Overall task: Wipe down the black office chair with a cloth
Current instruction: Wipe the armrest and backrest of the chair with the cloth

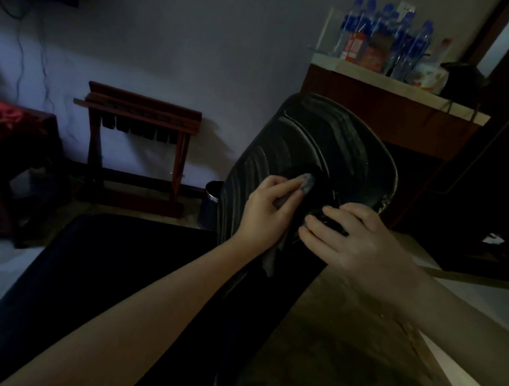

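The black office chair [339, 151] is tipped over so that a ribbed black underside or back faces me in the middle of the head view. My left hand [269, 207] holds a grey cloth [306, 182] and presses it against the ribbed surface near the dark centre mount. A loose end of the cloth hangs below the wrist. My right hand [355, 235] lies just to the right, its fingers curled over a black part of the chair's mechanism. The room is dim, so the chair's lower parts are hard to make out.
A wooden luggage rack [135, 145] stands against the wall at left. A small dark bin [211, 204] sits beside the chair. Behind it, a wooden counter [390, 109] carries several water bottles [386, 33]. A dark bed runner [97, 270] covers the foreground.
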`<state>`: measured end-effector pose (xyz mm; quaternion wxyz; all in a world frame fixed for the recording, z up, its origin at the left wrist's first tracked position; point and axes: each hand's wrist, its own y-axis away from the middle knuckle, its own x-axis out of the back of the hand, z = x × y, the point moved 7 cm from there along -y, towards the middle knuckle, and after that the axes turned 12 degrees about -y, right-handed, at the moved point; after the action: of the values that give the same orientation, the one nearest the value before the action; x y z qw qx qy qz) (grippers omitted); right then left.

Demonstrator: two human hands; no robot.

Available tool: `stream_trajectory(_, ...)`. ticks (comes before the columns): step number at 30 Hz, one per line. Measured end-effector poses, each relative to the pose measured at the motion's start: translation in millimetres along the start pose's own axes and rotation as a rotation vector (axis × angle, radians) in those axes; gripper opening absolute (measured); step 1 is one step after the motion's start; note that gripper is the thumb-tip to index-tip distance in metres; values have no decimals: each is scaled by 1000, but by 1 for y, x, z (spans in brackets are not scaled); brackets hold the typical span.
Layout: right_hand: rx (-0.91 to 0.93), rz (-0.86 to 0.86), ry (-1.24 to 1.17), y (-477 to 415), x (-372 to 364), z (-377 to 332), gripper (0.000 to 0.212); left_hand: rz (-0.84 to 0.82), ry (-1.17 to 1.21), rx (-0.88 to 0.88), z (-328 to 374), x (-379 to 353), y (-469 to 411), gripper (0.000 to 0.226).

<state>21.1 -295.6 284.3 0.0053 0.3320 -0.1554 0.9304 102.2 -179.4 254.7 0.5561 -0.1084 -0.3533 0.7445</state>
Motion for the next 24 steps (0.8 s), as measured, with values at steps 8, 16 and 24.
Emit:
stream_trajectory(8, 14, 17, 34, 1, -5, 6, 28, -33, -115, 406, -95, -5, 14, 33)
stream_trajectory(16, 11, -38, 37, -1, 1, 3, 40, -73, -98, 487, -98, 10, 72, 32)
stream_trajectory(24, -30, -262, 186, -16, -14, -30, 58, -110, -59, 186, -50, 15, 57, 30)
